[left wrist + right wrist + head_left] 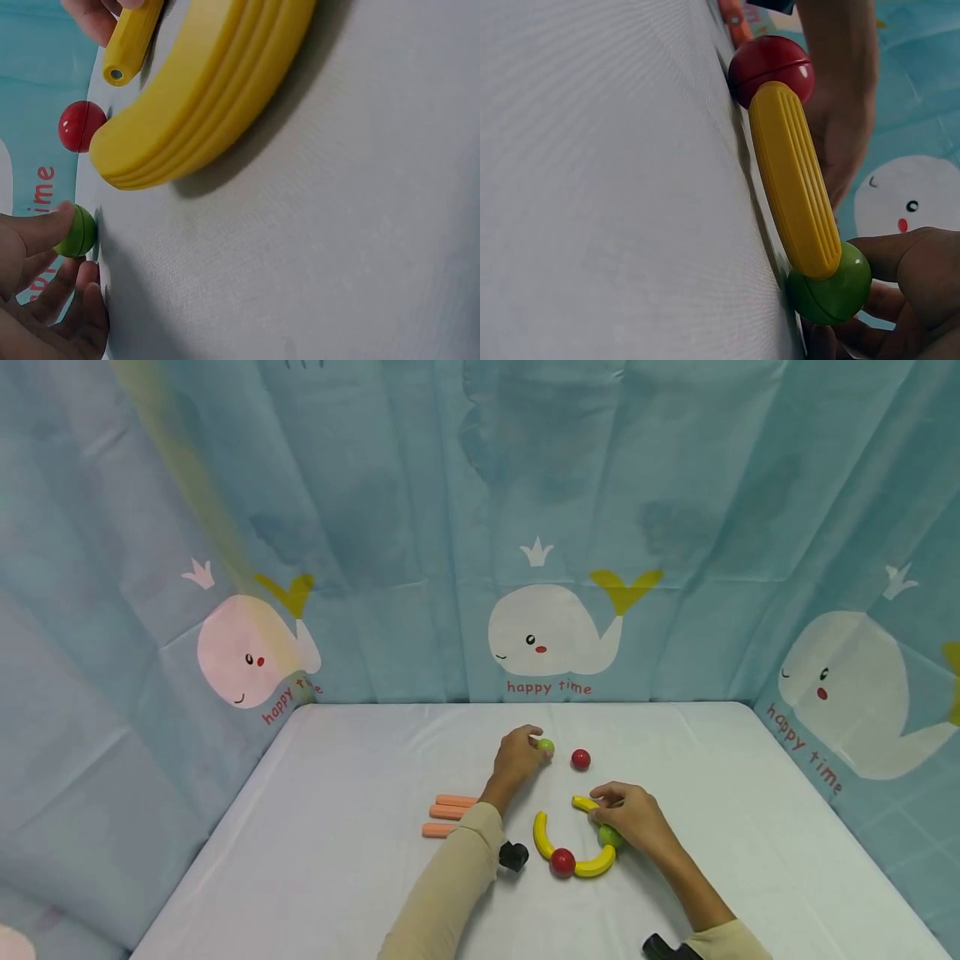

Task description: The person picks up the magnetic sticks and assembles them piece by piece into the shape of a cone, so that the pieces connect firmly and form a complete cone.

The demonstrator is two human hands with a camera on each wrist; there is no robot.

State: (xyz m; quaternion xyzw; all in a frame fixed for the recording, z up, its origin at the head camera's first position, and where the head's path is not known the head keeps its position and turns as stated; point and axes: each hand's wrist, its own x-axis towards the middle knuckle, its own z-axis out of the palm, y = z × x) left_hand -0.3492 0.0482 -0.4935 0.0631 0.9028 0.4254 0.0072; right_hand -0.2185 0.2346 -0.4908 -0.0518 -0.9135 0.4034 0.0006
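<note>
My left hand (519,753) reaches to the far part of the table and pinches a green ball (79,232) between thumb and fingers. Just right of it lies a red ball (581,759). My right hand (632,814) holds a yellow curved rod (585,804) whose tip shows a small metal disc in the left wrist view. Close under that hand sits another green ball (832,289), joined to a second yellow curved rod (795,180). That rod meets a red ball (771,67), from which a third yellow curved rod (542,835) extends, forming an unclosed ring.
Several orange rods (444,812) lie left of the ring, partly hidden by the left forearm. A white cloth covers the table (337,860). Behind and beside it hangs a blue curtain (405,635) printed with whales. Black wrist cameras (513,857) sit on both arms.
</note>
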